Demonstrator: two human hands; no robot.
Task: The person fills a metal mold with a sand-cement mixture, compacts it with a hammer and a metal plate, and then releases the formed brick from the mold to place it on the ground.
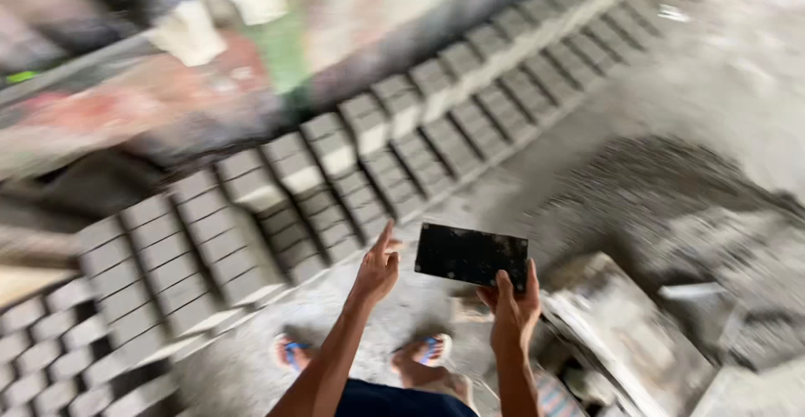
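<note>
Far on my left the grey blocks (210, 241) stand in long rows on the floor (537, 165), set close on edge in small stacks with gaps between the stacks, which I judge lets air reach them as they dry; the rows run away up and to the right, and the whole view is blurred. Below, my feet in blue-strapped sandals (289, 351) stand on the bare concrete just beside the nearest row. My left hand (377, 268) is up in front of me, open, fingers spread and holding nothing; it sits just left of the board's left edge, near it but not touching as far as I can tell. The board (471, 255), a flat dark rectangle, lies level and a little tilted, between my two hands. My right hand (513, 306) grips it from below at the right lower corner, thumb over the near edge, so the plate stays flat with one hand while the other is free. To the right of that lies a heap of grey rubble (671, 207) and some pale machine part (620, 333), too smeared to name.
</note>
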